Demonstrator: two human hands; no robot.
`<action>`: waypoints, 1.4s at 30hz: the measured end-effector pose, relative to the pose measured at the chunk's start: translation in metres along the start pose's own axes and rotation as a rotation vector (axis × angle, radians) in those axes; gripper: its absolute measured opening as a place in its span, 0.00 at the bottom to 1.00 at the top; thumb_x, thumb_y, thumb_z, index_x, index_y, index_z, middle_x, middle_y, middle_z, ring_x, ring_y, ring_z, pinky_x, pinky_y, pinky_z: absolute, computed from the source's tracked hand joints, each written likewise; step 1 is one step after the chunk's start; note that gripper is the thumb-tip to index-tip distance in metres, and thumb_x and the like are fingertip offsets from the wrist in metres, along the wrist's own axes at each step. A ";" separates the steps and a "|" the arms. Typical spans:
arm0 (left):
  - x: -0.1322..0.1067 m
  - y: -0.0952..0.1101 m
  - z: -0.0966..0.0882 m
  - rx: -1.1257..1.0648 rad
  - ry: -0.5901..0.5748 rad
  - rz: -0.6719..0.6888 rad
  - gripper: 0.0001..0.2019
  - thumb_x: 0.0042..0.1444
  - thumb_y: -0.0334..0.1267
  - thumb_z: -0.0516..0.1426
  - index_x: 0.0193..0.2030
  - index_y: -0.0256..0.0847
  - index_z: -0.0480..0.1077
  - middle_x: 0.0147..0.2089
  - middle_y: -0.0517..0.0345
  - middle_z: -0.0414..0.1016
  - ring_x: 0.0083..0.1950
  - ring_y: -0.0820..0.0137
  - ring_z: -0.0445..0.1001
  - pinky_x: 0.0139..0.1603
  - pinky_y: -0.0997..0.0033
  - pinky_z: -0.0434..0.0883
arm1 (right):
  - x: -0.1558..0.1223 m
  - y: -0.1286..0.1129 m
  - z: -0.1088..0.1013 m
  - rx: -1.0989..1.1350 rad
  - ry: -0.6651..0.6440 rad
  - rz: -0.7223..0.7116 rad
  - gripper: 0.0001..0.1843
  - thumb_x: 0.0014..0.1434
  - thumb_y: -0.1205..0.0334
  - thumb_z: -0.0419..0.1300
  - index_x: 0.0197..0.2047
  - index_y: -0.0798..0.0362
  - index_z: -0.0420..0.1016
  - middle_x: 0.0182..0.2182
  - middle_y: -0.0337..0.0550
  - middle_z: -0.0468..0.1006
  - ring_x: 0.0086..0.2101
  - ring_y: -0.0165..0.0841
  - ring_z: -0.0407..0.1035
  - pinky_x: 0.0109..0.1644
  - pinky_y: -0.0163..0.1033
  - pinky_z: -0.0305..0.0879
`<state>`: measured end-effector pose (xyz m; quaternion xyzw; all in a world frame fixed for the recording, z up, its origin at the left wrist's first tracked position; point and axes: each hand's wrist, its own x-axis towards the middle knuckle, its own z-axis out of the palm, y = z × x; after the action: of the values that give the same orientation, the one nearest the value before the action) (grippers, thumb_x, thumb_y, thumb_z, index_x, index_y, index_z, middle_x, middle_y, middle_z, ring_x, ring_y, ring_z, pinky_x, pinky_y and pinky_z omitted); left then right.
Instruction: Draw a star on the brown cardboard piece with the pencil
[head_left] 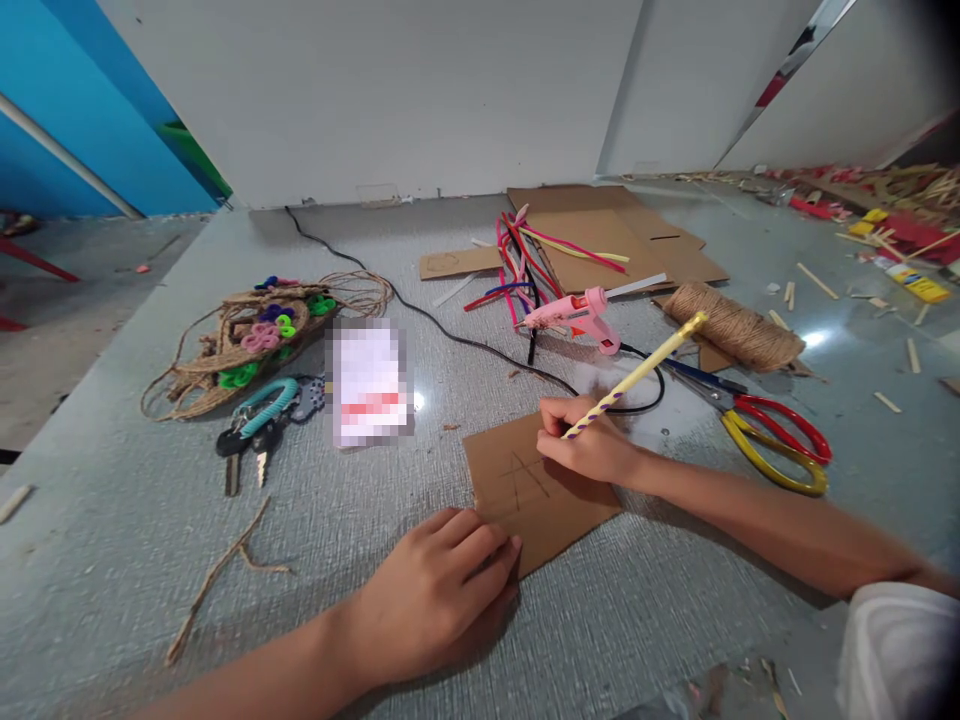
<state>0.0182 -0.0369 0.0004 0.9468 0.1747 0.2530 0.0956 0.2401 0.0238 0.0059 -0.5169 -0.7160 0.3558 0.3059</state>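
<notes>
A small square of brown cardboard [555,540] lies on the table in front of me, with crossing pencil lines drawn on it. My right hand [581,440] grips a yellow pencil [645,367] with purple marks, its back end tilted up to the right. That hand rests on the upper part of the cardboard; the pencil's tip is hidden behind the fingers. At the lower left edge, my left hand [442,575] holds the cardboard with curled fingers, its thumb mostly out of sight.
Behind the cardboard are a pink glue gun [574,312], its black cord [465,342] and pipe cleaners [517,260]. To the right lie scissors [772,430] and a twine roll [735,325]. Keys [259,440], a blurred-out card [367,385] and a twine bundle [262,340] lie left.
</notes>
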 end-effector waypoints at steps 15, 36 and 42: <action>0.000 -0.001 -0.002 0.024 -0.039 -0.004 0.09 0.60 0.33 0.51 0.44 0.33 0.70 0.31 0.54 0.72 0.32 0.69 0.71 0.29 0.68 0.73 | 0.031 -0.022 0.020 0.028 -0.371 -0.124 0.15 0.50 0.63 0.60 0.20 0.53 0.56 0.16 0.29 0.57 0.21 0.23 0.50 0.25 0.33 0.46; 0.001 -0.002 -0.003 0.002 -0.024 -0.006 0.08 0.58 0.31 0.54 0.43 0.31 0.70 0.30 0.54 0.73 0.30 0.68 0.70 0.27 0.67 0.73 | 0.029 -0.015 0.020 -0.020 -0.398 -0.176 0.15 0.51 0.63 0.59 0.20 0.53 0.56 0.15 0.28 0.56 0.19 0.22 0.50 0.23 0.32 0.44; 0.002 -0.001 -0.003 -0.002 -0.027 -0.003 0.08 0.58 0.31 0.53 0.43 0.31 0.70 0.30 0.55 0.72 0.30 0.69 0.71 0.28 0.67 0.73 | 0.029 -0.016 0.021 -0.026 -0.396 -0.173 0.14 0.50 0.64 0.59 0.20 0.53 0.56 0.16 0.29 0.57 0.20 0.22 0.50 0.23 0.32 0.44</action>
<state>0.0180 -0.0347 0.0032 0.9497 0.1745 0.2403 0.0991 0.2070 0.0440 0.0098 -0.3777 -0.8083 0.4134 0.1820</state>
